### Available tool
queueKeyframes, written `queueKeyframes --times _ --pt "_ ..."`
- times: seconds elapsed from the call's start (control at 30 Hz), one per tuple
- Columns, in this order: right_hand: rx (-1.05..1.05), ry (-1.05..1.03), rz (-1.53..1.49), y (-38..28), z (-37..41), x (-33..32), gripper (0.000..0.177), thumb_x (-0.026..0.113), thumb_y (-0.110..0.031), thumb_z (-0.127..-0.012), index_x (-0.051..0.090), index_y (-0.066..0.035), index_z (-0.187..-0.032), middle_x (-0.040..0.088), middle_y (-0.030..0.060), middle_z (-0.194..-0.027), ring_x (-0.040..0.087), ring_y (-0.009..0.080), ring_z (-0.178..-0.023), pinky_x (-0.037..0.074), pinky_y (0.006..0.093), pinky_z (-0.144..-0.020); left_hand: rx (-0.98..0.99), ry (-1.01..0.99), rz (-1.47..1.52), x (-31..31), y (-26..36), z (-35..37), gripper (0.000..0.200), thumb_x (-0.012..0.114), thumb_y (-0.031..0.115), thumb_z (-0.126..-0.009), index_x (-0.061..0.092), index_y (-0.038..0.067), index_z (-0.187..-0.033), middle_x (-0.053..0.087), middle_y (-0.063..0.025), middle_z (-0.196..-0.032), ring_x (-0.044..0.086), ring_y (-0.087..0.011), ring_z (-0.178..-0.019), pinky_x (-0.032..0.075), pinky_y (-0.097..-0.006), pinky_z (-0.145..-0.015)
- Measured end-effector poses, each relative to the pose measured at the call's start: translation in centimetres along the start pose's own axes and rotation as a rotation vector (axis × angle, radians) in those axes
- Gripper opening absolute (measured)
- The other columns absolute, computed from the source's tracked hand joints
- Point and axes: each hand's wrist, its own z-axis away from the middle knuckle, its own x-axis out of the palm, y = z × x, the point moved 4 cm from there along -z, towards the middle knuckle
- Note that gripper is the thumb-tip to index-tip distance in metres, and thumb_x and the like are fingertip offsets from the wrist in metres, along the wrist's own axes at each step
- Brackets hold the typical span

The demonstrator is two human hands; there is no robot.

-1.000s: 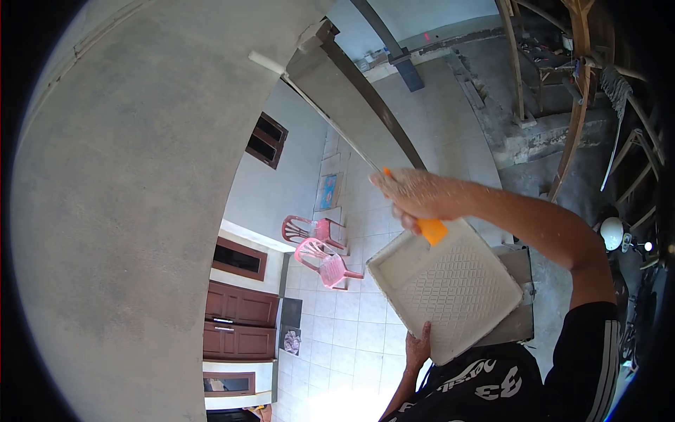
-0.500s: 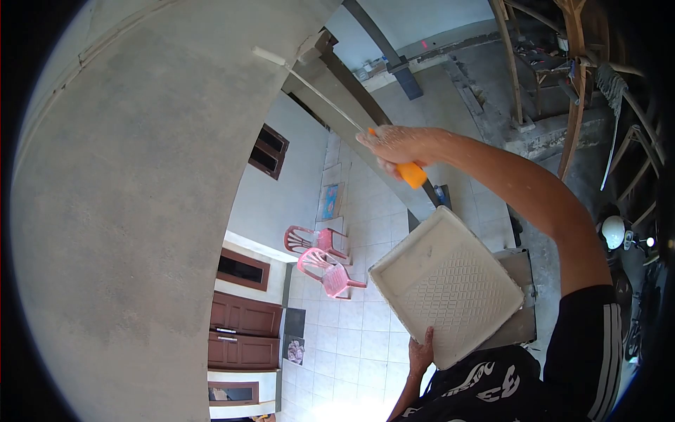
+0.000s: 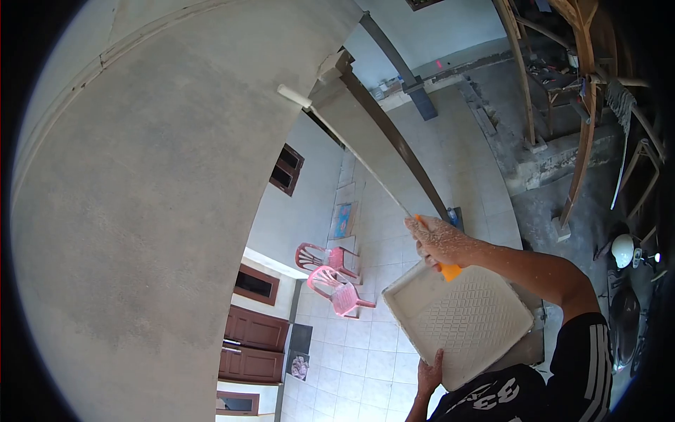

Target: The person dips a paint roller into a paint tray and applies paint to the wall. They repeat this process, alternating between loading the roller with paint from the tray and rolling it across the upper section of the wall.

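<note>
My right hand, spattered with pale paint, is closed around the orange handle of a paint roller. The roller's long thin rod runs up and left, and its white sleeve lies over the grey wall near the wall's edge. Below that hand is a paint tray, coated in pale paint, with a ribbed slope and a deeper end at upper left. My left hand grips the tray's lower edge, thumb over the rim and fingers hidden beneath. The orange handle overlaps the tray's upper part in this view.
Pink plastic chairs stand on the white tiled floor beyond the wall's edge. Brown doors are at lower left. Wooden posts rise on the right, with a white helmet and a motorcycle below them.
My right hand has come down and right, closer to the tray, drawing the roller with it. The sleeve sits lower. The whole view has shifted slightly, and my left hand still grips the tray.
</note>
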Motion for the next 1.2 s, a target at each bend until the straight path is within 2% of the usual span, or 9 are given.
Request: queueKeyframes --times 0.07,0.27,0.4,0.5,0.57,0.73,0.97,1.13,1.2 --pt "0.032 -0.024 -0.083 -0.5 0.0 -0.2 0.045 0.036 -0.052 -0.098 0.042 -0.008 -0.101 0.034 -0.0036 -0.058 0.040 0.0100 -0.040 0.043 0.0251 -0.040 -0.013 -0.014 0.018 0.0 0.6 0.2 0.050 0.061 0.032 -0.092 0.054 -0.009 -0.119 0.063 -0.0250 -0.112 0.062 -0.0325 -0.105 0.048 -0.0386 -0.089" --pt "-0.121 0.051 0.345 -5.5 -5.9 -3.1 0.059 0.028 -0.048 -0.099 0.049 -0.006 -0.064 0.052 0.0073 -0.051 0.051 0.0184 -0.044 0.048 0.0349 -0.048 0.024 -0.021 0.029 -0.1 0.5 0.2 0.048 0.060 0.030 -0.093 0.053 -0.009 -0.120 0.064 -0.0245 -0.111 0.062 -0.0314 -0.103 0.049 -0.0379 -0.088" --pt "-0.114 -0.071 0.295 -10.0 -10.4 -5.0 0.060 0.023 -0.044 -0.100 0.049 -0.007 -0.061 0.052 0.0071 -0.054 0.051 0.0194 -0.051 0.051 0.0362 -0.056 0.016 -0.032 0.049 0.1 0.6 0.0 0.046 0.060 0.028 -0.093 0.053 -0.009 -0.120 0.064 -0.0242 -0.111 0.062 -0.0309 -0.103 0.049 -0.0378 -0.088" --pt "-0.154 -0.101 0.313 -8.8 -9.1 -3.8 0.059 0.022 -0.043 -0.101 0.047 -0.007 -0.062 0.052 0.0075 -0.055 0.050 0.0191 -0.051 0.050 0.0366 -0.055 -0.013 -0.028 0.065 0.2 0.4 0.0 0.045 0.060 0.027 -0.094 0.054 -0.009 -0.119 0.064 -0.0237 -0.111 0.063 -0.0305 -0.102 0.049 -0.0378 -0.088" --pt "-0.100 -0.088 0.322 -6.9 -5.6 -2.8 0.053 0.029 -0.057 -0.098 0.039 -0.011 -0.074 0.045 0.0009 -0.053 0.049 0.0124 -0.042 0.047 0.0285 -0.043 -0.002 -0.040 0.062 0.3 0.6 -0.1 0.045 0.059 0.027 -0.094 0.053 -0.009 -0.120 0.063 -0.0235 -0.112 0.062 -0.0293 -0.103 0.049 -0.0373 -0.088" --pt "-0.003 -0.117 0.266 -3.8 -0.8 -2.3 0.050 0.028 -0.060 -0.097 0.037 -0.012 -0.085 0.044 -0.0009 -0.055 0.049 0.0097 -0.042 0.046 0.0218 -0.042 0.006 -0.029 0.042 0.1 2.1 0.3 0.044 0.059 0.027 -0.094 0.054 -0.010 -0.119 0.064 -0.0238 -0.111 0.062 -0.0308 -0.102 0.049 -0.0379 -0.088" --pt "-0.156 -0.125 0.124 -8.0 -8.8 -4.4 0.048 0.033 -0.056 -0.098 0.040 -0.012 -0.081 0.048 0.0022 -0.053 0.049 0.0121 -0.042 0.046 0.0284 -0.043 0.013 -0.030 0.073 0.1 -0.3 -0.3 0.047 0.060 0.029 -0.093 0.054 -0.010 -0.118 0.064 -0.0250 -0.109 0.062 -0.0319 -0.102 0.048 -0.0385 -0.087" --pt "-0.092 -0.185 0.105 -2.0 -2.9 -2.6 0.044 0.038 -0.055 -0.098 0.041 -0.013 -0.084 0.046 0.0005 -0.054 0.049 0.0114 -0.044 0.045 0.0276 -0.041 0.025 -0.022 -0.013 -0.2 1.8 0.2 0.047 0.060 0.029 -0.093 0.054 -0.010 -0.119 0.063 -0.0250 -0.111 0.062 -0.0322 -0.104 0.048 -0.0385 -0.089" --pt "0.012 -0.030 0.060 -1.7 1.2 -2.7 0.042 0.041 -0.055 -0.096 0.041 -0.014 -0.086 0.043 -0.0012 -0.055 0.047 0.0092 -0.043 0.044 0.0266 -0.040 0.031 -0.026 0.020 -0.2 1.5 0.1 0.047 0.059 0.030 -0.093 0.054 -0.009 -0.118 0.063 -0.0248 -0.111 0.062 -0.0325 -0.104 0.048 -0.0387 -0.089"
